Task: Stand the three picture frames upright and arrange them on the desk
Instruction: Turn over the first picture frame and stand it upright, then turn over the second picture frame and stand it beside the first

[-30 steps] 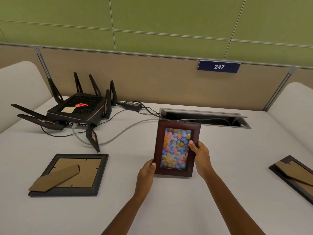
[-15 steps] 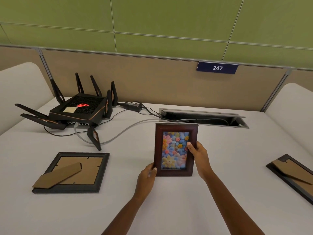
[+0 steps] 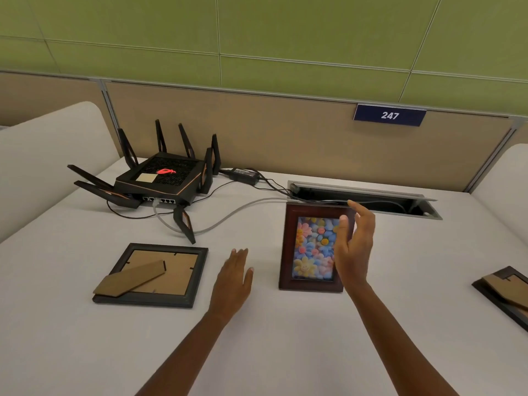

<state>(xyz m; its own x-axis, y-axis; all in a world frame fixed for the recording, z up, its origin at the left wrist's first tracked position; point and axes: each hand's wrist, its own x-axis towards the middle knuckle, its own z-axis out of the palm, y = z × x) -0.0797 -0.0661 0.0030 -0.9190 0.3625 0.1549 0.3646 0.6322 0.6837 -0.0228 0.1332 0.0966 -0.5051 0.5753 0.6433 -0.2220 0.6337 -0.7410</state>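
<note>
A dark red frame (image 3: pixel 311 247) with a flower picture stands upright on the white desk (image 3: pixel 285 338), near the middle. My right hand (image 3: pixel 354 250) hovers open just in front of its right edge, fingers spread, holding nothing. My left hand (image 3: pixel 233 278) is open and flat above the desk, between the red frame and a black frame (image 3: pixel 151 274). That black frame lies face down at the left, its cardboard stand up. A second black frame (image 3: pixel 505 295) lies face down at the right edge, partly cut off.
A black router (image 3: pixel 160 181) with several antennas sits at the back left, its cables (image 3: pixel 228 218) running to an open cable tray (image 3: pixel 365 197) behind the red frame. Padded dividers flank the desk; a partition with a "247" sign (image 3: pixel 389 115) closes the back.
Both hands have let go of the red frame, which now stands alone. My left hand moved left toward the black frame; my right hand opened beside the red frame.
</note>
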